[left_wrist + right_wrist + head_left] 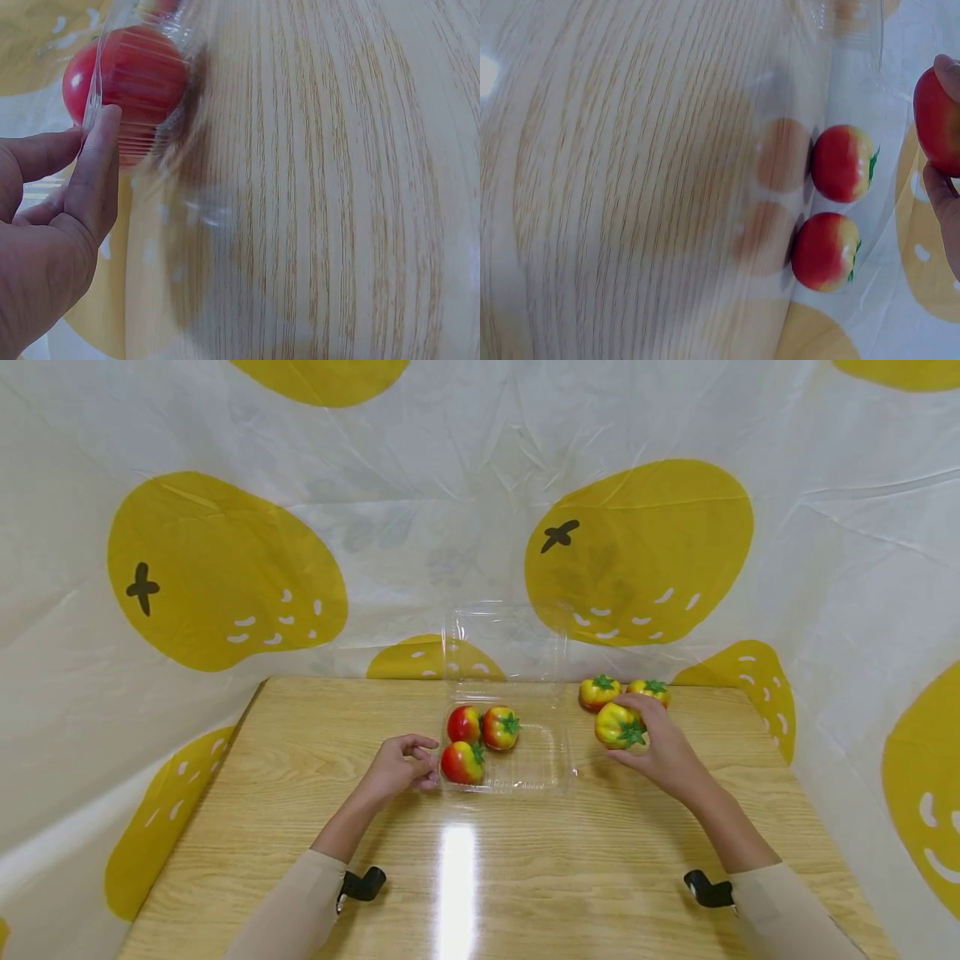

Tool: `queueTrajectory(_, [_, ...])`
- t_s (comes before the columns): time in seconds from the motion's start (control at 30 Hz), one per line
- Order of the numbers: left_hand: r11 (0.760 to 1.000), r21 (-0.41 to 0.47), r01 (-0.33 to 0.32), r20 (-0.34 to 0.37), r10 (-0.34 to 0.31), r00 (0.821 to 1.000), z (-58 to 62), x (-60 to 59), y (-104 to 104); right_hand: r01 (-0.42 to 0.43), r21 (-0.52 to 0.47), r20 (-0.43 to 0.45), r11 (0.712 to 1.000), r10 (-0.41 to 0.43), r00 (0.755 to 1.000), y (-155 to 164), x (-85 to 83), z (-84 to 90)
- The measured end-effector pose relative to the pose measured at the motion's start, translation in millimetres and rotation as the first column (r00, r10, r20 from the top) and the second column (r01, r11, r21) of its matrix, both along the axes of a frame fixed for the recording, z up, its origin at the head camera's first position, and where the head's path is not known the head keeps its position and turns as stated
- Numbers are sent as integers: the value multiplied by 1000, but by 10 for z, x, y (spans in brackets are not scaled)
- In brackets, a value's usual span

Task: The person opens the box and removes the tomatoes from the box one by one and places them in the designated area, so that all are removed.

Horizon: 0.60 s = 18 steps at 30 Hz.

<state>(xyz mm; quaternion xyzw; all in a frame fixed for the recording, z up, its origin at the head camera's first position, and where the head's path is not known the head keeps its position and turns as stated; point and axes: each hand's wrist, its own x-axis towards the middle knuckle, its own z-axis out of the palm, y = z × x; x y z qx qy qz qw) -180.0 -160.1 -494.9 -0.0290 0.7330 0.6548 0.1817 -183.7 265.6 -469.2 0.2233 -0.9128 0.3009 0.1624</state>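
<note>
The right hand [660, 752] grasps a yellow-red tomato [619, 727], fingers curled round it, just off the right side of the clear plastic box [536, 768] on the wooden table [525, 877]. Whether the tomato touches the tabletop cannot be told. Two more tomatoes [599, 691] sit side by side just behind it — close together, near the table's far edge.

The left hand [397, 768] rests at the box's left edge, its fingertips [105, 131] touching the clear wall; the fingers are loosely bent and grasp nothing. Three red tomatoes lie inside the box — one at the front left [462, 762], right by the fingers, and two behind it [500, 727], all bunched in the left half. The box's lid [502, 639] stands open at the back, against the white cloth with yellow fruit shapes [637, 552].
</note>
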Motion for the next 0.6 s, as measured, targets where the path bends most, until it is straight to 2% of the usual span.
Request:
queueTrajectory(0.23, [1000, -4, -16, 14, 16, 1000, 15, 5, 1, 24, -3, -7, 1000, -24, 1000, 123, -1, 13])
queueTrajectory(0.6, [1000, -14, -5, 3, 5, 1000, -3, 3, 4, 121, 29, 52, 992, -122, 991, 449, 38, 50])
